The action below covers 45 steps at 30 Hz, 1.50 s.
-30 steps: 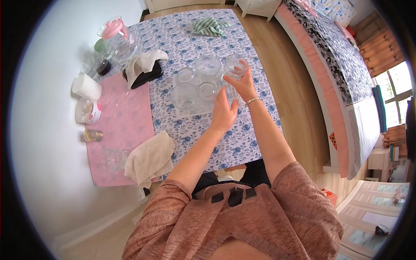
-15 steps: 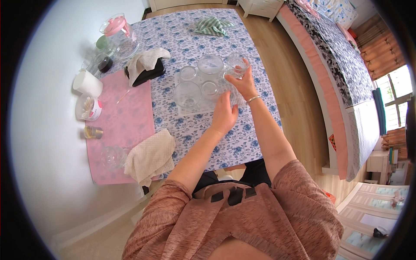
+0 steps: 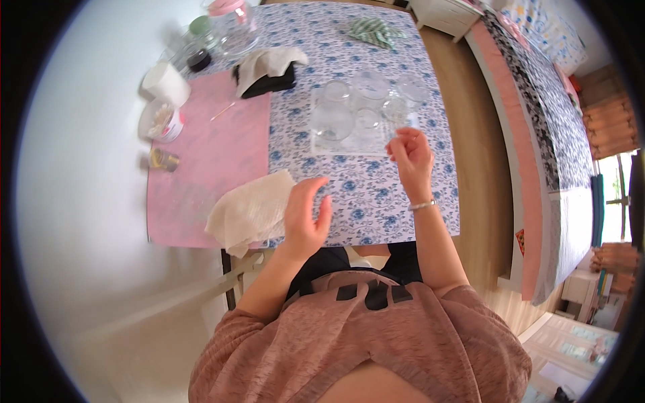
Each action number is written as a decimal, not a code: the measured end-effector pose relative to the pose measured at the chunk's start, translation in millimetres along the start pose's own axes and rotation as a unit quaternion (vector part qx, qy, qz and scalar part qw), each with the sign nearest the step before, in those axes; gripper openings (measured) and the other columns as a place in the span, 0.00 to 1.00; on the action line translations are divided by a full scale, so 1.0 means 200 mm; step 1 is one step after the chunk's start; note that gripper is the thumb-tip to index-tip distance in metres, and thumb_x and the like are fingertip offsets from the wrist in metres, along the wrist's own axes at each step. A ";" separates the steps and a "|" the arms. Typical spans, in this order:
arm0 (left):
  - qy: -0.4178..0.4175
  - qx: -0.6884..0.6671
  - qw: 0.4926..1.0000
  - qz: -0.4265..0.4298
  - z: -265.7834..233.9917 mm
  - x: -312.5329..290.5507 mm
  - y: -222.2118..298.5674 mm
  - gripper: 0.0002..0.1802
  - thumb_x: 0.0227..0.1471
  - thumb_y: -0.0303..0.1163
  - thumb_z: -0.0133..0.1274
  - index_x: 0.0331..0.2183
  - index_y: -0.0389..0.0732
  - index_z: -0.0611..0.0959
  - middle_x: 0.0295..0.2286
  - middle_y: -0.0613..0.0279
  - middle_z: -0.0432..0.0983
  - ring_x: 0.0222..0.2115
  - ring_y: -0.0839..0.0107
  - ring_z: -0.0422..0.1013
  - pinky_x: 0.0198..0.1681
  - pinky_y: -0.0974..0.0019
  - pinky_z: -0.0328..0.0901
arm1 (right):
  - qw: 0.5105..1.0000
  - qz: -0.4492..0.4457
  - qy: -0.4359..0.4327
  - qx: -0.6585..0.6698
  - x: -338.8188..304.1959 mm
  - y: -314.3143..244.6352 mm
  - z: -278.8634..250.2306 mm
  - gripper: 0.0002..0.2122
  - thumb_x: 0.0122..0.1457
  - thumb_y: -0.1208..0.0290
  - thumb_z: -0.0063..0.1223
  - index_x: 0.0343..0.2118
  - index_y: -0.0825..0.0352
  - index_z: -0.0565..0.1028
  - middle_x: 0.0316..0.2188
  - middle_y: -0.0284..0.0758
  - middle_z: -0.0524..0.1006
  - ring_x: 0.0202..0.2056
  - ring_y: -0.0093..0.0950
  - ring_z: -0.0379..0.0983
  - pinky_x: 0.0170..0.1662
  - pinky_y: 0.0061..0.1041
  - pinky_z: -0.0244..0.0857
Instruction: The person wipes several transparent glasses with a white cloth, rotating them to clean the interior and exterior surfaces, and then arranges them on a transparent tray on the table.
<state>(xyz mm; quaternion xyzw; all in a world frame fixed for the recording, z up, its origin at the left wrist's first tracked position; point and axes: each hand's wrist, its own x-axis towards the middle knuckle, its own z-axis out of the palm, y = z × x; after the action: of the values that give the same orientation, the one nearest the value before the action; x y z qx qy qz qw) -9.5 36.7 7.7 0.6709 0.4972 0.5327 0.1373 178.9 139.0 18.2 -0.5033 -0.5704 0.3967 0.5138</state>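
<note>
My left hand (image 3: 308,215) hovers over the near table edge, beside a crumpled cream cloth (image 3: 252,208); it is empty, thumb and fingers apart. Farther right, my right hand (image 3: 411,153), with a bangle at its wrist, is above the flowered tablecloth, fingers loosely bent and nothing seen in them. Just beyond it stands a small clear glass vessel (image 3: 394,109). Several more clear glass vessels are grouped there, among them a wide bowl (image 3: 334,121) and a small cup (image 3: 367,119), on a pale translucent mat (image 3: 356,148). Motion blur softens their outlines.
On the left, a pink mat (image 3: 208,161) holds a cotton swab (image 3: 223,111), a tub of swabs (image 3: 163,122), a white roll (image 3: 166,84) and a small yellowish jar (image 3: 164,160). Behind are a cloth-draped black case (image 3: 270,82), a glass jar (image 3: 234,33) and a green checked cloth (image 3: 373,32).
My right hand has let go of a glass vessel and drawn back toward me. My left hand has moved nearer and left. The glass beside the cream cloth no longer shows. The view has shifted.
</note>
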 end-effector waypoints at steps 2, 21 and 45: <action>0.061 0.050 0.997 -0.007 -0.14 -0.08 -0.02 0.16 0.42 0.19 0.49 0.38 0.32 0.70 0.33 0.50 0.69 0.35 0.55 0.65 0.39 0.62 0.60 | 0.995 0.002 -0.090 0.035 -0.11 -0.07 0.10 0.05 0.50 0.78 0.48 0.29 0.71 0.69 0.21 0.32 0.73 0.23 0.16 0.69 0.27 0.13 0.62; 0.283 0.062 0.939 -0.184 -0.63 -0.19 -0.46 0.46 0.36 0.26 0.60 0.52 0.35 0.50 0.50 0.51 0.50 0.49 0.61 0.54 0.51 0.59 0.53 | 0.899 -0.195 -0.390 -0.039 -0.35 -0.19 0.83 0.12 0.42 0.73 0.57 0.32 0.70 0.72 0.28 0.38 0.74 0.31 0.28 0.71 0.35 0.23 0.65; -0.124 -0.197 0.972 -0.026 0.32 0.24 0.18 0.43 0.40 0.35 0.58 0.51 0.28 0.52 0.46 0.42 0.58 0.46 0.51 0.60 0.47 0.60 0.57 | 0.988 -0.071 -0.067 -0.123 -0.25 -0.12 -0.08 0.39 0.34 0.72 0.66 0.51 0.66 0.53 0.41 0.37 0.66 0.38 0.27 0.67 0.36 0.26 0.66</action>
<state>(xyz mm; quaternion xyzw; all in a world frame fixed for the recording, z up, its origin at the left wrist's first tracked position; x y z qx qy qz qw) 61.5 81.5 36.4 0.6781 0.3791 0.5294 0.3409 189.6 83.7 33.8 -0.4932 -0.6826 0.3188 0.4350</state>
